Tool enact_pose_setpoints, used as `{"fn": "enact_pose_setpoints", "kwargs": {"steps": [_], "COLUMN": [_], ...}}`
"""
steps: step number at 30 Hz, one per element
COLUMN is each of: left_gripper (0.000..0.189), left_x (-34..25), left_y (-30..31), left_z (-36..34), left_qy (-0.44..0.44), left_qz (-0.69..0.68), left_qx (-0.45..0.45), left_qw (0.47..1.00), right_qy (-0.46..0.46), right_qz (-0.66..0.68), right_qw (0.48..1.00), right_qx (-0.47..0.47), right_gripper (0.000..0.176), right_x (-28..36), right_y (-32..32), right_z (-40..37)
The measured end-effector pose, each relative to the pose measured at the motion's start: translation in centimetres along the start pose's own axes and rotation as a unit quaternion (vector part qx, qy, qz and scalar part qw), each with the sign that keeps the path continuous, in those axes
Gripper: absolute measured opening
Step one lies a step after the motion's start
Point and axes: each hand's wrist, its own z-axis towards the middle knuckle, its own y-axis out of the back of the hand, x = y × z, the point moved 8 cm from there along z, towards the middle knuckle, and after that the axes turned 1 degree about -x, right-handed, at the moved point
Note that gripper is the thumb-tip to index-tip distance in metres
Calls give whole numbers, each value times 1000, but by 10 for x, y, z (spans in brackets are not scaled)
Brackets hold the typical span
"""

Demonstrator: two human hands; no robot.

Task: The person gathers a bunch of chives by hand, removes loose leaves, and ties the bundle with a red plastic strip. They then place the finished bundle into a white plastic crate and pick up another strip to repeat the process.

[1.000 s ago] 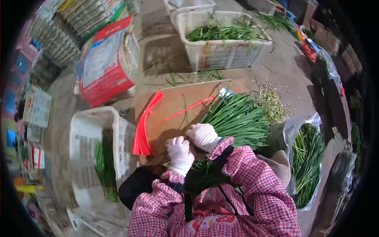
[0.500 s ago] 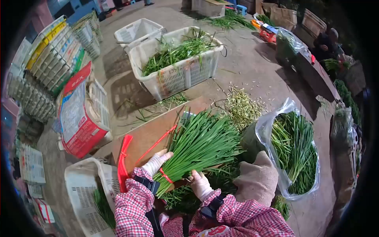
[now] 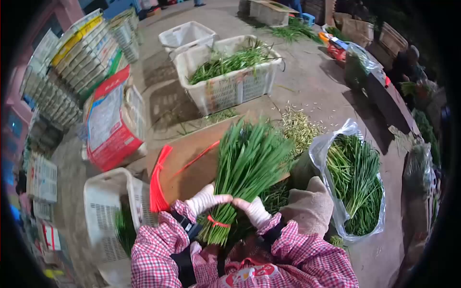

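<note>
A thick bundle of long green stalks (image 3: 249, 158) stands fanned out over a brown board (image 3: 187, 156). Near its cut lower end a red tie (image 3: 218, 222) runs round it. My left hand (image 3: 205, 199), wrapped in pale tape, grips the bundle from the left just above the tie. From the right, my right hand (image 3: 253, 210), also taped, grips it, and the two thumbs meet in front of the stalks. Red ties (image 3: 160, 180) lie in a bunch on the board's left part, with a single red strip (image 3: 198, 157) beside them.
A clear plastic bag (image 3: 343, 216) of green bundles stands at the right, by a cloth-covered shape (image 3: 309, 206). Cut stalk ends (image 3: 300, 127) lie beyond. White crates (image 3: 230, 93) stand ahead and at lower left (image 3: 103, 211). A person (image 3: 408, 62) is at far right.
The bundle has turned more upright and its tied end has shifted right. Both hands have come together around it, the right one moving up to the left one. The view has shifted slightly.
</note>
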Motion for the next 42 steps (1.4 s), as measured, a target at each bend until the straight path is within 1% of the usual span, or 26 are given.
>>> {"fn": "enact_pose_setpoints", "kwargs": {"steps": [3,5,7,8,12,15,17,18,19,22,23,24,26,27,28,29,31,33,34,35,36,37,38,39,41,42], "left_gripper": [60,54,50,50,51,52,57,54,52,53,53,67,110,99,102,100,97,94,89,86,80,74,66,66,24,29], "left_x": [-69,-117,-122,-176,-177,-113,-10,-27,-42,-86,-73,-94,-119,-128,-134,-139,-151,-189,-198,-196,-180,-178,-173,-161,-120,-96], "left_y": [11,24,45,29,48,70,96,82,68,30,36,41,46,46,51,55,64,75,84,99,125,143,153,164,195,213], "left_z": [-24,-47,-43,-62,-65,-36,-12,-8,-9,-20,-15,-2,-5,-21,-23,-39,-76,-134,-176,-217,-244,-282,-324,-361,-428,-443], "left_qy": [-89,-56,-40,-184,-231,-229,132,54,-21,220,241,-32,-322,-337,-360,-361,-334,-456,-445,-355,-338,-396,-297,-292,-14,-128], "left_qz": [21,139,107,119,79,136,257,199,137,404,392,350,206,175,185,210,131,30,73,118,59,98,62,52,213,157], "left_qx": [-69,-133,-162,-165,-208,-205,-222,-185,-148,0,-38,-166,-293,-304,-320,-341,-319,-295,-317,-389,-438,-481,-511,-517,-654,-637], "left_qw": [993,980,980,962,947,942,931,961,979,888,887,921,876,874,857,842,877,839,834,842,831,776,804,803,726,744], "right_qy": [135,178,236,274,314,303,54,34,9,-1,31,62,136,169,107,250,242,279,258,208,216,190,161,96,141,170], "right_qz": [-59,-122,-135,-141,-223,-306,-315,-185,-263,-336,-317,-300,-253,-229,-39,-237,-202,-230,-265,-256,-292,-268,-244,-158,-162,-177], "right_qw": [987,969,951,938,900,879,913,947,937,919,926,931,938,938,974,925,933,912,903,912,890,888,884,891,865,869], "right_qx": [71,116,148,162,203,204,254,258,228,205,201,198,193,197,195,163,174,193,216,244,277,322,365,414,454,430], "right_gripper": [51,55,61,62,63,60,59,49,41,30,28,27,24,23,28,39,42,49,48,48,49,53,57,63,74,89], "right_x": [84,130,181,199,213,170,101,81,82,78,81,87,108,116,45,105,146,171,173,165,156,140,125,105,78,67], "right_y": [-34,-53,-79,-89,-100,-79,-55,-45,-39,-24,-22,-23,-26,-29,89,25,-62,-140,-170,-202,-234,-267,-300,-332,-371,-379], "right_z": [10,20,21,23,42,72,101,108,104,98,95,94,92,91,187,126,84,53,44,36,32,22,12,-2,-6,-9]}}
